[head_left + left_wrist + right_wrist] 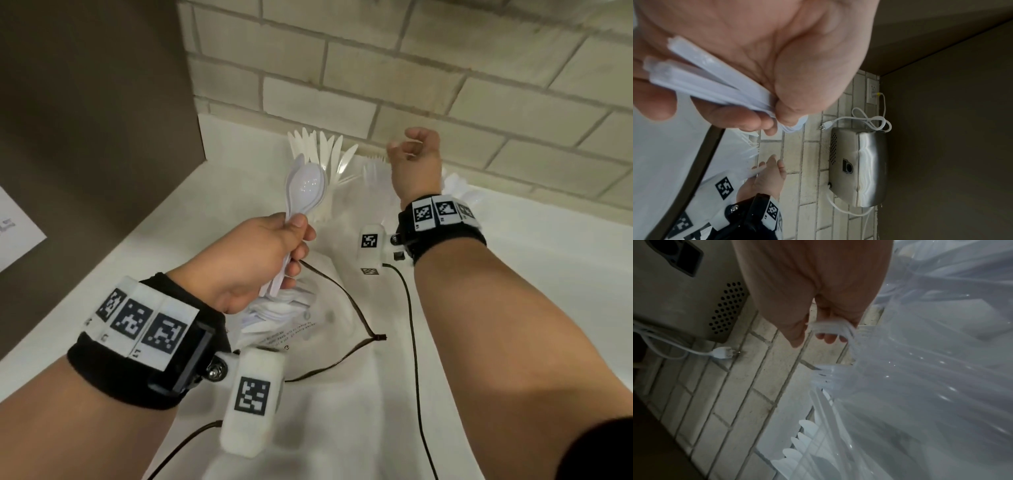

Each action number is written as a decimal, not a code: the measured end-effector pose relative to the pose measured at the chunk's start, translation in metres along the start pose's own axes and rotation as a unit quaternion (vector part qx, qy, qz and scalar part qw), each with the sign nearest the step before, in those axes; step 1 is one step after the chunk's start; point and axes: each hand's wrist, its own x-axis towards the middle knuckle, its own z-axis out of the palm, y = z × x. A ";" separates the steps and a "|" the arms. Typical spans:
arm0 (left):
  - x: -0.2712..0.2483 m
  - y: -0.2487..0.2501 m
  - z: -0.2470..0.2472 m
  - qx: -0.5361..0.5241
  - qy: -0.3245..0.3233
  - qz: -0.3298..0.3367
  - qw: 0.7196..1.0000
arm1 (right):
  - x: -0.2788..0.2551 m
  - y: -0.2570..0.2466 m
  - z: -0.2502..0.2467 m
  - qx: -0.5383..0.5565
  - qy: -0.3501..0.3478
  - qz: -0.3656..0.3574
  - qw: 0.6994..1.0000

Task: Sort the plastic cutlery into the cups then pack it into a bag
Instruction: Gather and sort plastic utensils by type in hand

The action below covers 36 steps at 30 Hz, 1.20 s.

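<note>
Gripping a bundle of white spoons (306, 192) by the handles, the left hand (253, 263) has fingers fully curled. At 2 o'clock, the right hand (414, 161) pinches the clear bag (931, 369) rim, raised.

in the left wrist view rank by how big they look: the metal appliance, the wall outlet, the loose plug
1. Metal appliance, by far the largest.
2. Wall outlet, a narrow plate.
3. Loose plug, the smallest.
All three sit against the same brick wall, so nearness to the camera hardly skews this.
</note>
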 end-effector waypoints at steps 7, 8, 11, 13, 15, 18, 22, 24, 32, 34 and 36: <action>-0.002 -0.001 0.006 0.041 0.002 0.001 0.999 | -0.015 -0.037 -0.016 -0.079 -0.030 -0.052 0.995; -0.003 0.000 0.007 0.038 -0.002 0.003 0.999 | -0.026 -0.052 -0.023 -0.067 -0.042 -0.066 0.995; -0.009 0.003 0.012 0.030 -0.041 0.018 0.999 | -0.074 -0.095 -0.046 0.010 -0.208 -0.066 0.976; -0.014 0.006 0.016 0.038 -0.085 0.029 0.995 | -0.103 -0.108 -0.061 0.013 -0.331 -0.083 0.940; -0.019 0.007 0.021 0.046 -0.129 0.035 0.990 | -0.121 -0.110 -0.069 0.011 -0.389 -0.109 0.915; -0.026 0.006 0.027 0.034 -0.178 0.030 0.983 | -0.136 -0.103 -0.074 0.042 -0.369 -0.075 0.926; -0.037 -0.002 0.035 0.022 -0.237 -0.007 0.971 | -0.150 -0.090 -0.079 0.066 -0.334 -0.018 0.940; -0.038 -0.005 0.037 0.092 -0.220 0.016 0.971 | -0.154 -0.085 -0.082 0.054 -0.316 -0.025 0.947; -0.049 -0.006 -0.022 0.583 0.004 0.159 0.797 | -0.094 -0.074 -0.144 -0.055 0.009 -0.111 0.992; -0.047 -0.019 -0.025 0.657 -0.036 0.063 0.750 | -0.074 -0.067 -0.158 -0.109 0.117 -0.159 0.974; -0.040 -0.030 -0.022 0.641 -0.070 0.038 0.763 | -0.057 -0.056 -0.163 -0.121 0.175 -0.180 0.960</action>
